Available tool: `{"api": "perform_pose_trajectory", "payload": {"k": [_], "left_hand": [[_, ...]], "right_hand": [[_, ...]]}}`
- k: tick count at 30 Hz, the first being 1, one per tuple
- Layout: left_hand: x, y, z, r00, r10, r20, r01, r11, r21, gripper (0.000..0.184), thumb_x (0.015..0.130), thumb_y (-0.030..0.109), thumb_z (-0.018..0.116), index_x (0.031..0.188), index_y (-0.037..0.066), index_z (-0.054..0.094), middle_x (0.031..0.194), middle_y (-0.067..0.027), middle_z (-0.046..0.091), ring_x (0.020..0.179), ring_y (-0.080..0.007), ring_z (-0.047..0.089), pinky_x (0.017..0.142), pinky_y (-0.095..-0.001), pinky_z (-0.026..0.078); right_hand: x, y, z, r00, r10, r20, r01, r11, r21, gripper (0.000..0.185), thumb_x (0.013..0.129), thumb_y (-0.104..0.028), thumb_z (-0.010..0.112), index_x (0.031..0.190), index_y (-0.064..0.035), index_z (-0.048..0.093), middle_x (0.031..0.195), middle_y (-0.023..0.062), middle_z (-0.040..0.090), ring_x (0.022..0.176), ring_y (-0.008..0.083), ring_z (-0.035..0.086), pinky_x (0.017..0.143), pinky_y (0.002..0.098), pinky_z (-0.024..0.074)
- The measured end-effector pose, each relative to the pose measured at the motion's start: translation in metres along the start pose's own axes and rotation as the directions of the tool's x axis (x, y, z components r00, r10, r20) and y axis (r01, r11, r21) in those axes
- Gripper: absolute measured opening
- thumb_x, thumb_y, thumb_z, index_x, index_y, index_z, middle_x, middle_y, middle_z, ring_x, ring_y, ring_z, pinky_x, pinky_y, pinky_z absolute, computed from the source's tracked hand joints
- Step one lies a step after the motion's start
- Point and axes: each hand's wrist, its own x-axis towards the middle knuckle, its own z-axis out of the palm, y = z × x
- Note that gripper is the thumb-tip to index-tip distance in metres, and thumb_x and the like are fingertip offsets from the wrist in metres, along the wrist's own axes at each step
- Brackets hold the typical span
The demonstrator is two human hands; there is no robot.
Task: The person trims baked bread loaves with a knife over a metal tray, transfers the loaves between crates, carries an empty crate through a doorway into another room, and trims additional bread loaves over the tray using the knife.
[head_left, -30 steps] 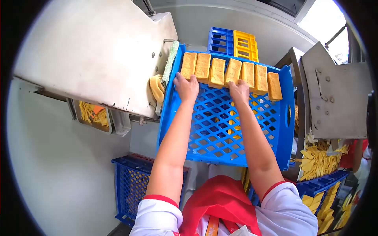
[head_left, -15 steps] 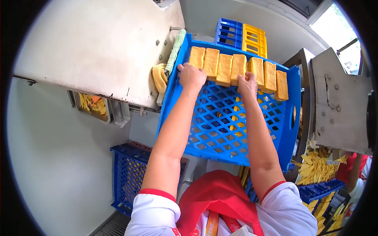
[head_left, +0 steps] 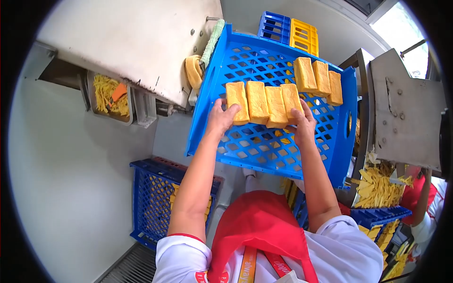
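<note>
Several golden bread blocks [head_left: 257,103] stand side by side, pressed between my two hands over the blue lattice crate [head_left: 262,162]. My left hand [head_left: 221,115] grips the row's left end, its fingers on the outermost block. At the right end, my right hand [head_left: 303,123] closes on the last block with the thumb over its lower front. Three more blocks [head_left: 321,79] remain in the crate's upper right part, apart from the held row.
Metal machine housings stand at left [head_left: 127,42] and right [head_left: 408,118]. A tray of yellow strips [head_left: 111,96] is at left, a dark blue crate [head_left: 155,203] below. Blue [head_left: 274,27] and yellow crates [head_left: 304,37] stand behind. A co-worker's arm [head_left: 422,198] shows at right.
The row of blocks between my hands has come away from the crate's far edge, toward me. A gap now separates it from the three blocks at right.
</note>
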Motion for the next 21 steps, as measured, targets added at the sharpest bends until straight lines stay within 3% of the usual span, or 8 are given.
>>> {"api": "perform_pose_trajectory", "payload": {"k": [2, 8, 9, 10, 12, 13, 18, 21], "left_hand": [[-0.033, 0.010, -0.008, 1.000, -0.012, 0.013, 0.013, 0.998, -0.055, 0.058, 0.076, 0.032, 0.073, 0.117, -0.005, 0.056, 0.109, -0.0194, 0.067, 0.097, -0.0267, 0.066, 0.083, -0.0369, 0.052], [-0.167, 0.013, -0.066, 0.904, 0.373, -0.208, -0.420, 0.868, -0.266, 0.054, 0.082, 0.021, 0.075, 0.122, -0.003, 0.049, 0.113, -0.0153, 0.063, 0.089, -0.0181, 0.065, 0.077, -0.0337, 0.054], [-0.193, 0.004, -0.083, 0.905, 0.352, -0.240, -0.417, 0.848, -0.327, 0.052, 0.084, 0.016, 0.073, 0.125, -0.001, 0.046, 0.114, -0.0109, 0.060, 0.091, -0.0139, 0.062, 0.080, -0.0313, 0.053], [-0.219, -0.008, -0.099, 0.898, 0.337, -0.283, -0.421, 0.846, -0.327, 0.052, 0.084, 0.016, 0.073, 0.125, -0.001, 0.046, 0.114, -0.0109, 0.060, 0.091, -0.0139, 0.062, 0.080, -0.0313, 0.053], [-0.272, -0.039, -0.134, 0.828, 0.326, -0.455, -0.537, 0.693, -0.480, 0.052, 0.084, 0.012, 0.071, 0.126, 0.001, 0.043, 0.112, -0.0079, 0.058, 0.096, -0.0124, 0.059, 0.087, -0.0287, 0.050], [-0.297, -0.062, -0.155, 0.816, 0.279, -0.507, -0.533, 0.701, -0.474, 0.051, 0.085, 0.009, 0.069, 0.127, 0.002, 0.041, 0.112, -0.0064, 0.056, 0.100, -0.0112, 0.056, 0.091, -0.0276, 0.046], [-0.398, -0.207, -0.217, 0.653, -0.034, -0.757, -0.510, 0.719, -0.472, 0.045, 0.087, 0.005, 0.066, 0.125, 0.002, 0.043, 0.114, -0.0066, 0.056, 0.097, -0.0116, 0.057, 0.086, -0.0283, 0.048], [-0.445, -0.310, -0.223, 0.549, -0.409, -0.729, -0.251, 0.751, -0.611, 0.044, 0.085, 0.012, 0.068, 0.123, 0.000, 0.048, 0.111, -0.0082, 0.059, 0.092, -0.0135, 0.059, 0.079, -0.0298, 0.050]], "right_hand": [[-0.021, -0.007, -0.002, 1.000, -0.007, -0.002, 0.007, 1.000, 0.003, 0.057, 0.086, -0.015, 0.066, 0.140, -0.0126, 0.049, 0.120, 0.0097, 0.063, 0.092, 0.0216, 0.067, 0.070, 0.0409, 0.0600], [-0.125, -0.021, 0.013, 0.879, -0.451, 0.155, 0.396, 0.870, 0.293, 0.055, 0.086, 0.002, 0.063, 0.139, -0.0074, 0.051, 0.126, 0.0080, 0.060, 0.099, 0.0159, 0.066, 0.070, 0.0240, 0.0567], [-0.143, -0.018, 0.017, 0.853, -0.464, 0.239, 0.397, 0.874, 0.278, 0.055, 0.086, 0.000, 0.065, 0.139, -0.0058, 0.051, 0.132, 0.0080, 0.054, 0.111, 0.0166, 0.060, 0.088, 0.0268, 0.0512], [-0.162, -0.012, 0.025, 0.845, -0.454, 0.284, 0.381, 0.882, 0.277, 0.055, 0.086, 0.000, 0.065, 0.139, -0.0058, 0.051, 0.132, 0.0080, 0.054, 0.111, 0.0166, 0.060, 0.088, 0.0268, 0.0512], [-0.204, 0.006, 0.049, 0.669, -0.612, 0.422, 0.614, 0.775, 0.150, 0.056, 0.085, -0.002, 0.068, 0.139, -0.0041, 0.052, 0.134, 0.0084, 0.051, 0.122, 0.0185, 0.049, 0.103, 0.0318, 0.0394], [-0.230, 0.020, 0.064, 0.633, -0.595, 0.496, 0.619, 0.773, 0.137, 0.056, 0.084, -0.003, 0.069, 0.137, -0.0037, 0.053, 0.132, 0.0080, 0.048, 0.129, 0.0202, 0.040, 0.111, 0.0351, 0.0297], [-0.326, 0.144, 0.132, 0.494, -0.400, 0.772, 0.584, 0.811, 0.046, 0.051, 0.085, -0.002, 0.066, 0.135, -0.0030, 0.055, 0.127, 0.0072, 0.043, 0.121, 0.0194, 0.046, 0.105, 0.0330, 0.0380], [-0.358, 0.249, 0.149, 0.621, 0.115, 0.776, 0.174, 0.944, -0.279, 0.052, 0.082, -0.005, 0.067, 0.133, -0.0027, 0.056, 0.118, 0.0068, 0.041, 0.104, 0.0179, 0.055, 0.073, 0.0290, 0.0553]]}}
